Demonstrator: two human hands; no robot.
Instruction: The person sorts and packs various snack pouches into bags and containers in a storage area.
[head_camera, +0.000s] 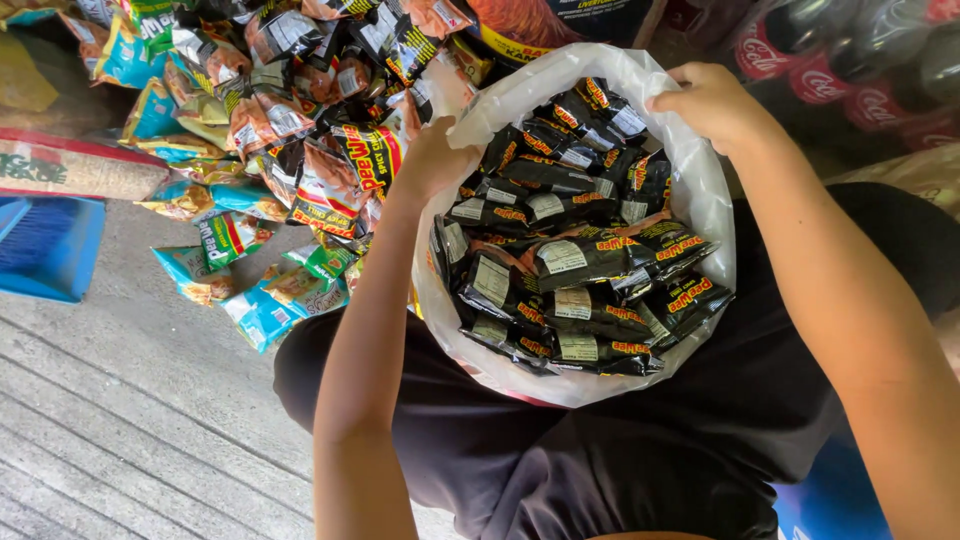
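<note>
- Hands first: your left hand (432, 160) grips the near-left rim of the white plastic bag (700, 190), fingers curled tight over the edge, which keeps that side of the mouth from folding in.
- Your right hand (705, 100) pinches the far-right rim the same way, fingers closed on the plastic. Pulling the two sides apart seems to be what holds the mouth wide and round.
- The bag rests on your lap, against your dark shirt (620, 450), so its weight sits on your legs and not on your grip.
- Inside it, black snack packets (580, 270) with orange lettering lie heaped almost to the rim, overlapping at every angle. They are all of one colour, which suggests only this kind has been gathered into the bag.
- To your left, a loose pile of mixed packets (290, 110), brown, red, black and silver, spreads over the concrete floor (120, 380), touching the bag's left side near your left hand.
- Blue and green packets (260, 300) lie scattered at the pile's near edge, just beside your left forearm.
- A blue dustpan (45, 245) sits at the far left, well apart from the bag.
- Dark soft-drink bottles (850, 60) with red labels stand beyond your right hand, near the bag but not touching it, as far as you can tell.
</note>
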